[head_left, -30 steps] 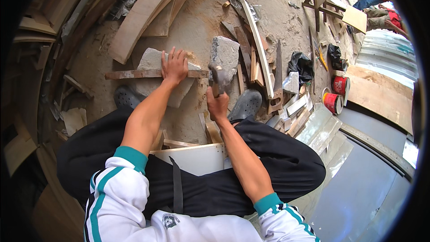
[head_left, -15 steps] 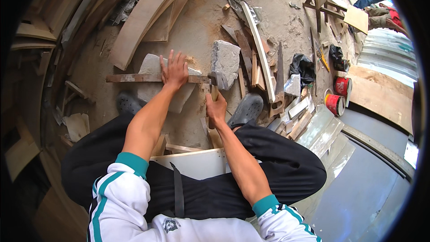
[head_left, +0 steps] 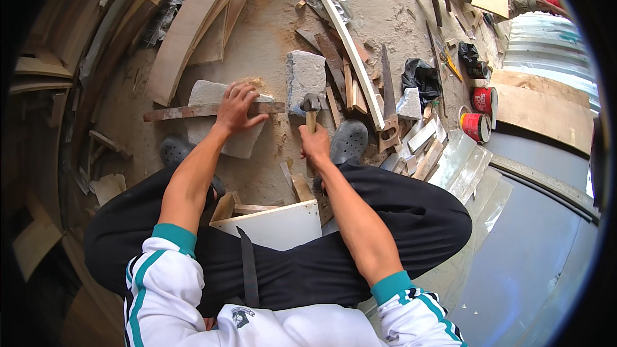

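Hammer clear of the strip's end, left hand bunched on the wood

Watching from the side: person sitting low, both hands busy. Left hand (head_left: 238, 108) is on a narrow wooden strip (head_left: 183, 113), fingers bent over it and closer together than the wide fan of half a second ago, thumb out to the right. Can't tell if it grips or only presses. Strip lies across the middle of a concrete slab (head_left: 239, 143), ends jutting past the slab's left and right edges.

Right hand (head_left: 315, 143) is wrapped round the handle of a hammer (head_left: 312, 120). Main change: half a second ago the hammer head looked to be at the strip's right end; now there's a plain gap, and the head shows over the lower right corner of a concrete block (head_left: 306, 77). Touching the block or above it, can't tell.

My read: no blow landing right now, strip's right end free, left hand alone steadying it against the slab.

Nearby: sawdust (head_left: 254, 82) past the slab's top edge, grey clog (head_left: 350, 141) just beside the right hand, handsaw (head_left: 388, 99) farther right, black plastic bag (head_left: 421, 79) beyond that, white panel (head_left: 276, 226) between the knees
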A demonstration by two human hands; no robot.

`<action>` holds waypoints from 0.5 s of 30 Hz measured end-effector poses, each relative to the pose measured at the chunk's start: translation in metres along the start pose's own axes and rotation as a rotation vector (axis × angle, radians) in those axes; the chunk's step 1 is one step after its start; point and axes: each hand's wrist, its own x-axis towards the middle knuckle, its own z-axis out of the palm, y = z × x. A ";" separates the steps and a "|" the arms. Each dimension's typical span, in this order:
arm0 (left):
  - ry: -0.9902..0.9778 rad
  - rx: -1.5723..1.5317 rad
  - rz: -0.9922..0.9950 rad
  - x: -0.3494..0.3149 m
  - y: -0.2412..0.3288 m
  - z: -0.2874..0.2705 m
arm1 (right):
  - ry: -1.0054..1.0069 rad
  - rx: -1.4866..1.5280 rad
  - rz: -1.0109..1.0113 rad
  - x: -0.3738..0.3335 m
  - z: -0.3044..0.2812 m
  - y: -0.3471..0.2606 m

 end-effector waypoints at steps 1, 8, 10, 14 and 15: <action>-0.018 0.035 0.006 -0.007 -0.004 -0.002 | -0.022 0.007 0.026 0.001 -0.007 -0.009; -0.041 0.093 -0.074 -0.001 0.005 -0.013 | -0.156 -0.188 -0.020 0.014 -0.080 -0.077; 0.002 0.021 -0.059 0.019 0.001 -0.032 | -0.193 -0.235 -0.067 0.000 -0.103 -0.115; 0.250 -0.295 -0.090 0.057 0.009 -0.073 | -0.269 -0.424 -0.213 -0.033 -0.145 -0.181; 0.199 -0.356 -0.144 0.067 0.014 -0.087 | -0.268 -0.529 -0.218 -0.044 -0.154 -0.197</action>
